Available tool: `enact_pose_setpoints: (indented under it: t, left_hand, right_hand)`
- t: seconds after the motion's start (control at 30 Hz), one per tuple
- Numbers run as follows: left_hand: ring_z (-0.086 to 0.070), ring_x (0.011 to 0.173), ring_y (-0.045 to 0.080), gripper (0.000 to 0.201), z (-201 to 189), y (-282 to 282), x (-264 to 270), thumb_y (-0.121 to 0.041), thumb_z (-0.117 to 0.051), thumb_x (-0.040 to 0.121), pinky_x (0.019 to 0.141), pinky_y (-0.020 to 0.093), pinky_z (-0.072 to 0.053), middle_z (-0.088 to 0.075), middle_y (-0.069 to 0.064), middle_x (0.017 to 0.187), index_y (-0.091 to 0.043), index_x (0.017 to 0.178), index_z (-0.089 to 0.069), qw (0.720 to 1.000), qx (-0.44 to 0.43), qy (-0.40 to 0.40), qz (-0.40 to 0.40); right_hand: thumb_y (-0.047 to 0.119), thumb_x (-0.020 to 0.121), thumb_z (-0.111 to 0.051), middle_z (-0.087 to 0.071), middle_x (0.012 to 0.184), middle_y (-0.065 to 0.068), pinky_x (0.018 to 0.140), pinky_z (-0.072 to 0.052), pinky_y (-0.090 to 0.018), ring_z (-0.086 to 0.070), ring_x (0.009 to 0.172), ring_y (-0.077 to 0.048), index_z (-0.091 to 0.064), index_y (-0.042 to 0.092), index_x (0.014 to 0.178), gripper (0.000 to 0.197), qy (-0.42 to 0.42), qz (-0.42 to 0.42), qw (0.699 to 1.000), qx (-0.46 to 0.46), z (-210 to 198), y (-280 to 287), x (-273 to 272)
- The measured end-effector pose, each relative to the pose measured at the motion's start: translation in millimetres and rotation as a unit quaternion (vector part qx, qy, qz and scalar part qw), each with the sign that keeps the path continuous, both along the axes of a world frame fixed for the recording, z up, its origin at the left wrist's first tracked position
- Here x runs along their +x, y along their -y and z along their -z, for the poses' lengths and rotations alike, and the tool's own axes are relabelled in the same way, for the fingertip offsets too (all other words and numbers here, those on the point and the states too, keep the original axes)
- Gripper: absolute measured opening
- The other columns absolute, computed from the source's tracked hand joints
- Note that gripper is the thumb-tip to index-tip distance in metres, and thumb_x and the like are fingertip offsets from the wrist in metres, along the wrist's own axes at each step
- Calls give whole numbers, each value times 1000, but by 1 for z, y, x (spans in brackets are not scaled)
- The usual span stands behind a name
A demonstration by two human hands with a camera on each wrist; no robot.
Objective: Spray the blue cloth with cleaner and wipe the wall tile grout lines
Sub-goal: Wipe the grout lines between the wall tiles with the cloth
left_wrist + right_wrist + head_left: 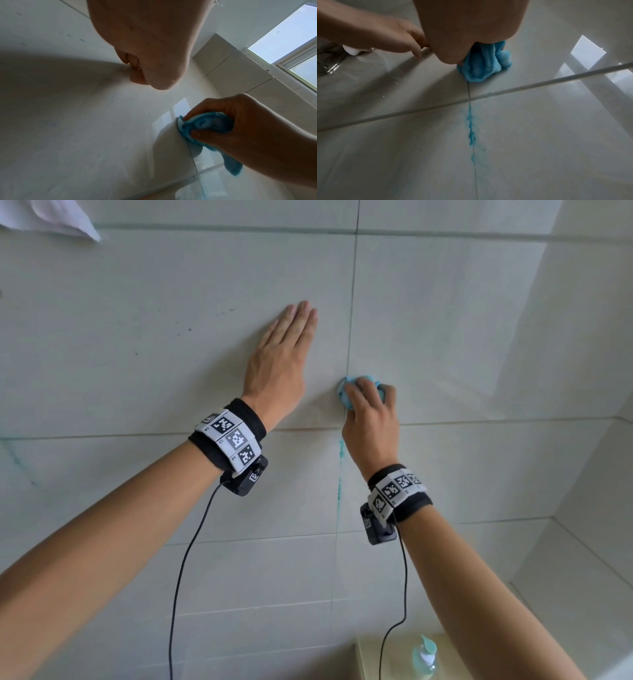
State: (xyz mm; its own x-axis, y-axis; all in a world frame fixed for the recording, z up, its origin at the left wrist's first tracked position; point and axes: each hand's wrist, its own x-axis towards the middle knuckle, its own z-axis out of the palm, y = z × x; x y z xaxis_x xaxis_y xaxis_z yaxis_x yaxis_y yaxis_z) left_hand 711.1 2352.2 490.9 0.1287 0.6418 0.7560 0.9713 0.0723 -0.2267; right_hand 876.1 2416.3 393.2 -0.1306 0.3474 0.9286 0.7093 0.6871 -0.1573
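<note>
My right hand (368,402) grips a bunched blue cloth (344,392) and presses it onto the vertical grout line (352,302) of the pale wall tiles, just above where that line crosses a horizontal one. The cloth (481,63) bulges out under the right hand's heel, and the same cloth (205,125) shows pinched between thumb and fingers in the left wrist view. Below the crossing, a blue smear (471,128) runs down the grout line. My left hand (287,347) lies flat on the tile left of the line, fingers straight and together.
A pump bottle (424,655) of pale liquid stands on a ledge at the bottom edge. A white cloth (51,217) hangs at the top left. The wall meets a side wall and a tiled ledge on the right. A window (291,37) is up high.
</note>
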Motion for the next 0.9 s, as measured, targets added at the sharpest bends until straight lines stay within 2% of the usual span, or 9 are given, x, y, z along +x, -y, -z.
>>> enact_pose_setpoints:
  t: [0.13, 0.27, 0.37, 0.53, 0.63, 0.7, 0.8, 0.9]
  left_hand:
    - [-13, 160, 25, 75, 0, 3, 5, 2, -39, 94, 130, 37, -11, -15, 9, 173, -8, 165, -17, 1000, -13, 10, -5]
    - [-12, 160, 24, 80, 3, 7, 8, 4, -43, 91, 131, 36, -10, -14, 9, 173, -7, 165, -16, 999, -31, 19, -5]
    - [-12, 161, 23, 81, 7, 9, 6, 4, -43, 90, 131, 36, -10, -13, 9, 173, -7, 165, -15, 999, -38, 16, -2]
    - [-11, 161, 22, 77, 14, 10, 1, 0, -38, 93, 131, 36, -10, -12, 8, 173, -8, 165, -14, 999, -42, 21, 12]
    - [-14, 160, 23, 72, 20, 10, 2, -5, -27, 93, 130, 36, -12, -16, 10, 173, -7, 165, -17, 999, -32, 33, 30]
    - [-18, 159, 24, 71, 26, 9, 1, -4, -27, 93, 130, 37, -15, -19, 11, 172, -6, 164, -21, 998, -26, 48, 45]
    - [-20, 159, 24, 71, 39, 12, 2, 2, -36, 94, 130, 36, -16, -22, 12, 171, -5, 163, -24, 993, -27, 91, 73]
    - [-19, 159, 21, 75, 54, 20, 0, 8, -42, 92, 130, 34, -15, -21, 8, 171, -6, 163, -24, 986, -34, 134, 89]
  right_hand:
    - [-11, 84, -62, -66, 118, -2, 57, -56, -46, -51, 102, -37, -72, 11, 111, 36, 11, -11, 999, -40, -1, 11, 4]
    - [-4, 92, -61, -66, 121, -1, 65, -52, -37, -53, 107, -37, -71, 10, 115, 29, -35, -42, 998, -32, -34, 14, 8]
    - [-4, 92, -59, -65, 122, 1, 66, -53, -39, -51, 108, -35, -70, 11, 116, 31, -54, -24, 998, -35, -45, 7, -1]
    - [-10, 87, -57, -66, 125, -1, 70, -54, -40, -51, 105, -36, -71, 9, 115, 37, -76, -13, 997, -29, 0, 13, -14]
    - [-11, 85, -58, -66, 127, 2, 74, -54, -41, -50, 104, -34, -72, 12, 115, 40, -101, -9, 993, -58, 38, 20, -20]
    - [-11, 85, -60, -67, 126, 4, 78, -53, -40, -50, 102, -33, -73, 14, 114, 41, -120, -7, 989, -81, 56, 24, -25]
    - [-11, 84, -62, -67, 123, 7, 81, -52, -39, -50, 101, -29, -74, 17, 111, 41, -143, -6, 983, -116, 60, 28, -26]
    - [-6, 90, -67, -67, 121, 6, 87, -49, -32, -52, 102, -27, -75, 18, 111, 33, -175, -19, 979, -107, 40, 34, -26]
